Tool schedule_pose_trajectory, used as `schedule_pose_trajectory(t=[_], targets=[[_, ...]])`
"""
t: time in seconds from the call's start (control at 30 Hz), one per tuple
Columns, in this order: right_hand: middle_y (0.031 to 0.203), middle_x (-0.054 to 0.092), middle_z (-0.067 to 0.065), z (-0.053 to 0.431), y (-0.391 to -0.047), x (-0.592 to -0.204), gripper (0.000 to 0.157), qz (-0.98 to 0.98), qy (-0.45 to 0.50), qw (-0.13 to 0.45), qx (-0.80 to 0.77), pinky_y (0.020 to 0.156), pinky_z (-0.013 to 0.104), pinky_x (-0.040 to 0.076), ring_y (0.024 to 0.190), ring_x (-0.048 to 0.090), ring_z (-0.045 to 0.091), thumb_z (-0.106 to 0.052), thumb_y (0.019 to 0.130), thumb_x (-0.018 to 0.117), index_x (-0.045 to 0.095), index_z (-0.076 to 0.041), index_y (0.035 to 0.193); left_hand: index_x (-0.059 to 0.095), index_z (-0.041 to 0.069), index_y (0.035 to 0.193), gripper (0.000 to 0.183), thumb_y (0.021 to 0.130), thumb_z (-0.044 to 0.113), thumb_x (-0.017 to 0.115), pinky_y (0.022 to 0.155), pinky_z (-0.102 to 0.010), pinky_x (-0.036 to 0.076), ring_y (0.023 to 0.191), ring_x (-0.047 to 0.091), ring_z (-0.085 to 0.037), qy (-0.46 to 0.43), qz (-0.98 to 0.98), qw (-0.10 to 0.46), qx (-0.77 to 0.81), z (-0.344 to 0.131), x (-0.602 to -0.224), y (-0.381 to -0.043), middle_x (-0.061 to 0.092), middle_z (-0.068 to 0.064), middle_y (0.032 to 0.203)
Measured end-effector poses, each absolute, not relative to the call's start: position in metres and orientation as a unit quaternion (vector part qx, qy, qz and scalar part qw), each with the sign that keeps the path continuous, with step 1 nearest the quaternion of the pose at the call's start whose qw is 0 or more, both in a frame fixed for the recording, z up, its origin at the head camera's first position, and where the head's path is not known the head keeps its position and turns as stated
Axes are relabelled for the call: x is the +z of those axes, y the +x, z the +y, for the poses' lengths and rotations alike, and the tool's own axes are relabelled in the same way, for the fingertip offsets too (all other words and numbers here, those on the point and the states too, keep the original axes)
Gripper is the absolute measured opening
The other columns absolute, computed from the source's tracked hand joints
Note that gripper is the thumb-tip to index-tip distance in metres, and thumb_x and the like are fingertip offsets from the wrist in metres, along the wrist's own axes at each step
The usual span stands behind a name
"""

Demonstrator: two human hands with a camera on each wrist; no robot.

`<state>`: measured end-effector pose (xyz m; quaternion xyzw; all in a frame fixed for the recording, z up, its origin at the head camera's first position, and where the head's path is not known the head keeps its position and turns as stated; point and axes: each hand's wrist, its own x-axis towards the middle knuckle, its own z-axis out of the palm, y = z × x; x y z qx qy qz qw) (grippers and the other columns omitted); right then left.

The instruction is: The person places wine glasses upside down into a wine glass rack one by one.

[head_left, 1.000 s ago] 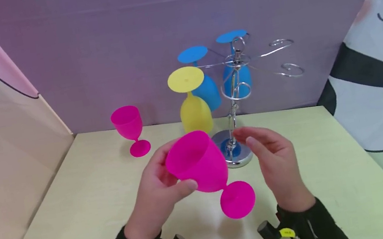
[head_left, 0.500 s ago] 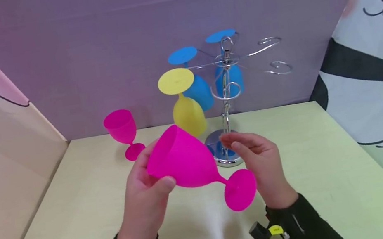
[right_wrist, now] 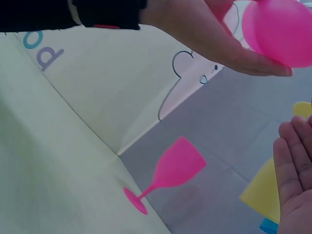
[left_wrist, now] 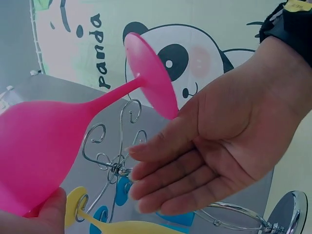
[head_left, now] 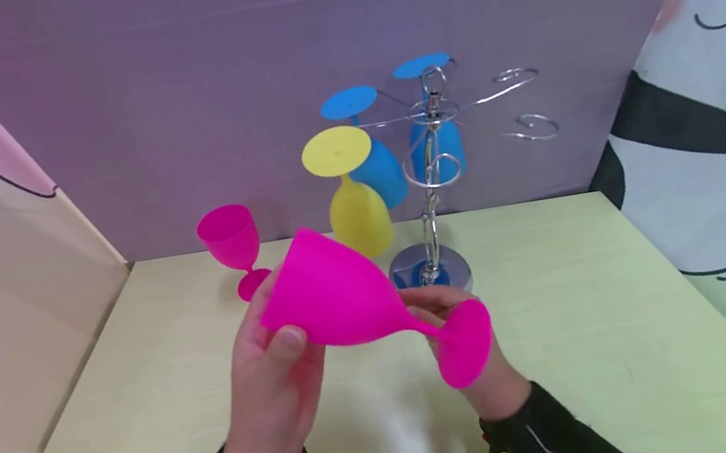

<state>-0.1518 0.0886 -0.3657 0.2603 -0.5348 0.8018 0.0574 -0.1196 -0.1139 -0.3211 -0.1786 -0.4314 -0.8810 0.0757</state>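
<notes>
Nearest, a pink goblet (head_left: 338, 294) is held tilted above the middle of the worktop (head_left: 563, 321), its rim towards the left edge and its foot towards the right. The left hand (head_left: 272, 395) grips the bowl near the rim, thumb on the near side, fingers behind. The right hand (left_wrist: 219, 141) is beside the foot, fingers straight and pressed together; whether it touches the foot I cannot tell.

The goblet looks like moulded plastic: probably light, fairly stiff and unlikely to shatter, its matt surface giving decent grip. The bowl wall may flex if squeezed hard. The broad bowl is the surest hold; the narrow stem suits a light pinch, but it is likely the weakest part.

Beyond, towards the far edge, a metal rack (head_left: 431, 205) carries a yellow goblet (head_left: 360, 219) and two blue goblets (head_left: 383, 173) upside down. A second pink goblet (head_left: 231, 238) stands upright near the far left corner, easily taken by its bowl.
</notes>
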Motion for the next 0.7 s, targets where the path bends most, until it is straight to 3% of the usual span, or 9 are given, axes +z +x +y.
schedule_pose_trajectory(t=[0.1,0.2,0.33,0.53,0.7], targets=[[0.113,0.076,-0.004,0.08,-0.153,-0.373,0.024,-0.529,0.282,0.038,0.799,0.096,0.032,0.055,0.105,0.072,0.014,-0.013,0.101,0.068,0.079,-0.025,0.118,0.051,0.004,0.144,0.067,0.092,0.035,0.079,0.101,-0.038,0.054,0.119,0.06,-0.029,-0.174,-0.426,0.09,-0.883,-0.113,-0.321,-0.119,0.06,-0.013,0.132],[0.114,0.077,-0.002,0.073,-0.155,-0.381,0.022,-0.506,0.288,-0.024,0.813,0.098,0.042,0.055,0.107,0.072,0.018,-0.018,0.101,0.068,0.079,-0.025,0.119,0.049,0.004,0.146,0.069,0.092,0.034,0.079,0.102,-0.038,0.053,0.122,0.058,-0.03,-0.167,-0.423,0.099,-0.885,-0.112,-0.322,-0.119,0.057,-0.015,0.135],[0.123,0.074,0.003,0.071,-0.155,-0.388,0.026,-0.431,0.316,-0.067,0.842,0.104,0.048,0.051,0.116,0.069,0.022,-0.021,0.104,0.064,0.075,-0.019,0.127,0.048,0.006,0.148,0.073,0.09,0.033,0.081,0.102,-0.038,0.053,0.125,0.056,-0.031,-0.157,-0.417,0.098,-0.89,-0.11,-0.322,-0.119,0.055,-0.015,0.138],[0.123,0.073,0.006,0.075,-0.153,-0.381,0.028,-0.323,0.3,-0.067,0.895,0.109,0.046,0.045,0.12,0.067,0.027,-0.021,0.102,0.066,0.073,-0.015,0.129,0.046,0.008,0.149,0.074,0.088,0.032,0.083,0.103,-0.038,0.053,0.126,0.054,-0.029,-0.155,-0.416,0.089,-0.892,-0.106,-0.323,-0.119,0.055,-0.012,0.138],[0.114,0.075,0.005,0.079,-0.152,-0.373,0.017,-0.288,0.258,-0.069,0.919,0.113,0.046,0.04,0.116,0.068,0.026,-0.014,0.103,0.065,0.076,-0.014,0.115,0.045,0.007,0.149,0.076,0.088,0.034,0.083,0.103,-0.038,0.052,0.126,0.054,-0.031,-0.154,-0.429,0.086,-0.886,-0.103,-0.325,-0.118,0.054,-0.014,0.139]])
